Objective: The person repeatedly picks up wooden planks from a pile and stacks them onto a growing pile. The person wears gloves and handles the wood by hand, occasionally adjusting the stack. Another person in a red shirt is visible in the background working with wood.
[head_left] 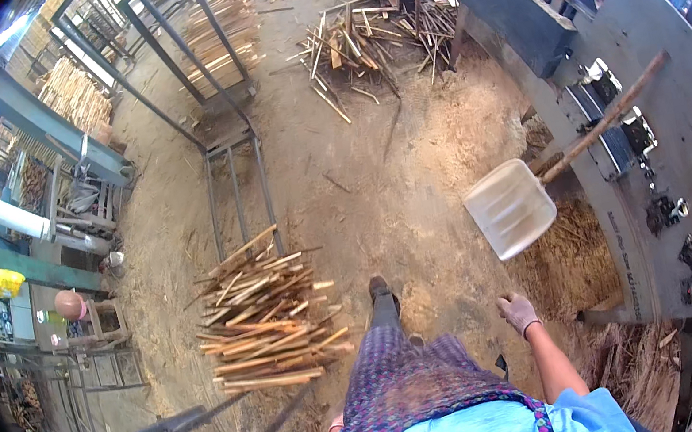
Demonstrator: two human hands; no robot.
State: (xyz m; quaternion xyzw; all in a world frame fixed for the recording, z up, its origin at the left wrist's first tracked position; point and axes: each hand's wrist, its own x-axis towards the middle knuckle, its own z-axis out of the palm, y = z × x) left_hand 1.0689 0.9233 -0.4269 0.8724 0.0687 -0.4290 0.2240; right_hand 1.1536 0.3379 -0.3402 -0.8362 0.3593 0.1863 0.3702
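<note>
The person stands on a sawdust-strewn dirt floor (411,170), one dark shoe (381,291) stepped forward beneath a patterned purple skirt. The right hand (518,312), in a pale work glove, hangs loosely curled and holds nothing; it is the hand nearest the pale, flat-bladed plastic shovel with a long wooden handle (510,207), which leans blade-down against the long grey machine (662,115) at the floor's right edge, its blade resting at the rim of a heap of brown sawdust (568,263). The left hand (335,421) shows only as a sliver beside the skirt, and whether it is spread or closed cannot be told. Just to the left of the forward foot lies a stack of thin split wooden sticks (265,322), at the foot of a dark metal rack frame (236,188); a second, scattered pile of offcut sticks (364,39) lies toward the far edge of the floor. The likeliest trouble is underfoot: loose sticks jutting from the near stack could catch the shoe or the skirt hem, and the soft sawdust may slide under a step. The shovel is only propped, so a careless grab at the blade could tip its handle along the machine face, where small controls and openings sit. The machine stands close by the right arm, so a loose sleeve or glove could snag there.
</note>
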